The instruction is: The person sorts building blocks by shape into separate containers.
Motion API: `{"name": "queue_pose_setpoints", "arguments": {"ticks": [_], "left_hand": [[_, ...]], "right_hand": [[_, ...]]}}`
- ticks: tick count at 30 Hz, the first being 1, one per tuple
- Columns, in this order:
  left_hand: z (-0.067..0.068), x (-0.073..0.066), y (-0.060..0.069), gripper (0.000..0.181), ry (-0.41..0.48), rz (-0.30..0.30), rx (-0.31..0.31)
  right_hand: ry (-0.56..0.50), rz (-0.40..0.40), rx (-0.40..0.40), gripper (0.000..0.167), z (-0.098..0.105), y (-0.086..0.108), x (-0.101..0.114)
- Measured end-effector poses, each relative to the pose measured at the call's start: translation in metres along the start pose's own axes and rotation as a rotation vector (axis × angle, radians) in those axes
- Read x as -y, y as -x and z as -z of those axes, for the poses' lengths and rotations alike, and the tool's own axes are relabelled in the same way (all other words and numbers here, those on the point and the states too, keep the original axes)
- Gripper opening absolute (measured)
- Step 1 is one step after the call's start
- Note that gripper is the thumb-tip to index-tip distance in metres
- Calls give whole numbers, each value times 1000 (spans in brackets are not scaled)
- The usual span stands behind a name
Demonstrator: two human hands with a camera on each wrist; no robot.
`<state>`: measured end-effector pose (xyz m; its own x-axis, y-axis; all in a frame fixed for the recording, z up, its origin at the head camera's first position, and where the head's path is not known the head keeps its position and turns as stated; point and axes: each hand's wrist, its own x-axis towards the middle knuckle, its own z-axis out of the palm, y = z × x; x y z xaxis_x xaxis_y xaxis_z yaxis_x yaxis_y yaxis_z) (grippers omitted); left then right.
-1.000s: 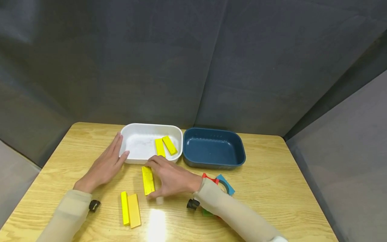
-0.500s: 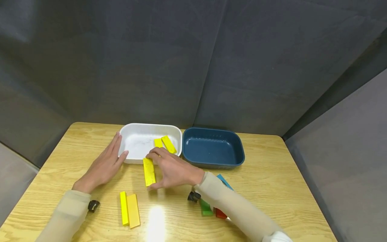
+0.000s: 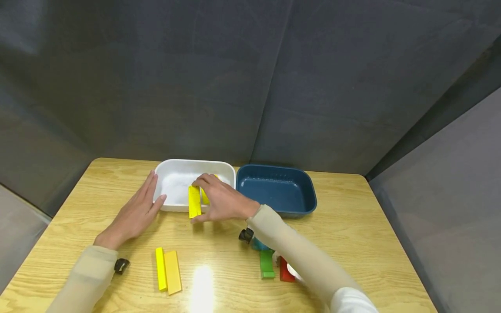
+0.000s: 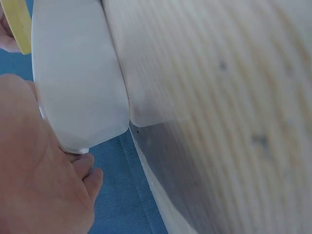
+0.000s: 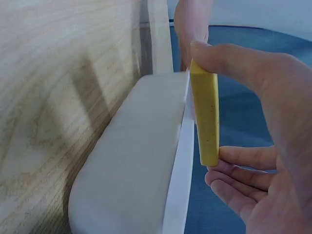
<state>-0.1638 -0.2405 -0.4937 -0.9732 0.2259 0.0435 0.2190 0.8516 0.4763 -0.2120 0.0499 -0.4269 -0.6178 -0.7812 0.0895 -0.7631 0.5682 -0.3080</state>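
Between the thumb and fingertips of my right hand, a yellow block is gripped by its ends. It is above the near rim of the white tray, and the right wrist view shows the block raised beside the tray's wall. Another yellow block shows inside the tray, partly covered by the hand. My left hand rests against the tray's left end, fingers extended and thumb at the near corner. In the left wrist view, fingertips of the left hand touch the tray's rim.
A dark blue tray stands right of the white one. Nearer on the table lie a narrow yellow block and an orange-yellow block. Green and red blocks lie by the right forearm, which hides part of that group.
My right hand has lifted the yellow block from the table and carried it away from me to the white tray's near rim. The left hand has stayed in place.
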Motion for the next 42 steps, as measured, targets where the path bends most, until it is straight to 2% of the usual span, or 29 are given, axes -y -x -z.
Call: {"name": "queue_pose_setpoints", "arguments": {"ticks": [5,11,17,31,42], "left_hand": [[-1,-1,0,83,0,3,6],[0,-1,-1,81,5,-17,4],[2,0,1,81,3,-15,1],[0,0,0,81,3,-3,13],[1,-1,0,82,2,5,19]], "right_hand": [[-3,-22,9,92,-1,-11,-10],[26,-66,15,91,6,-26,-17],[9,-76,24,88,10,-41,-22],[-13,-115,66,92,-7,-65,-36],[-20,-126,89,95,-9,-74,-36]]}}
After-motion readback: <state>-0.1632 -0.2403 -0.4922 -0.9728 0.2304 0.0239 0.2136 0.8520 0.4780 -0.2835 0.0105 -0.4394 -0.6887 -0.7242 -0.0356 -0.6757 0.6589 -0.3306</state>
